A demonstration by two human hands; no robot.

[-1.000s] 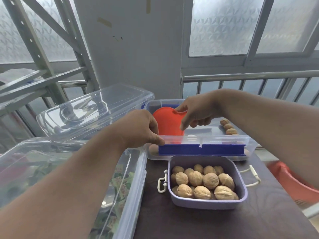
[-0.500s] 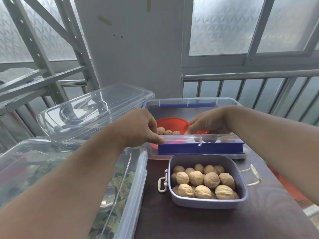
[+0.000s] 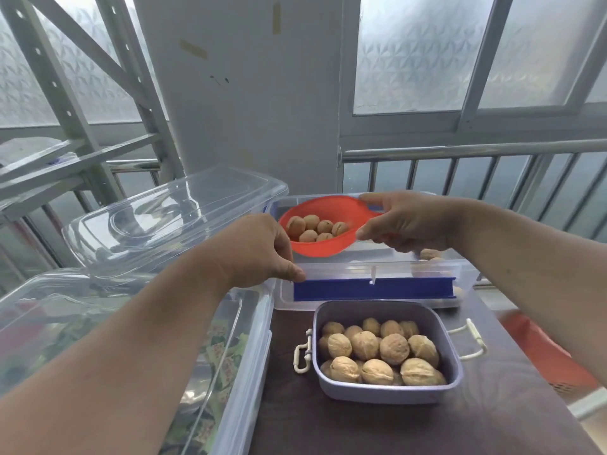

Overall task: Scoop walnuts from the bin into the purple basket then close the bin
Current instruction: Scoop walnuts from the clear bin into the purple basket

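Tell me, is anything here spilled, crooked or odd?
Nothing looks spilled. The right hand holds the orange plastic scoop of walnuts level above the clear plastic bin; the left hand grips the bin's near edge. The bin's clear lid lies tilted atop a neighbouring container.

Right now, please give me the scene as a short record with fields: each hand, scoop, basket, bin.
left hand: grips the bin's near left rim
right hand: holds the scoop by its handle
scoop: orange, raised over the bin, holds several walnuts
basket: purple, nearly full of walnuts, on the table before the bin
bin: clear, open
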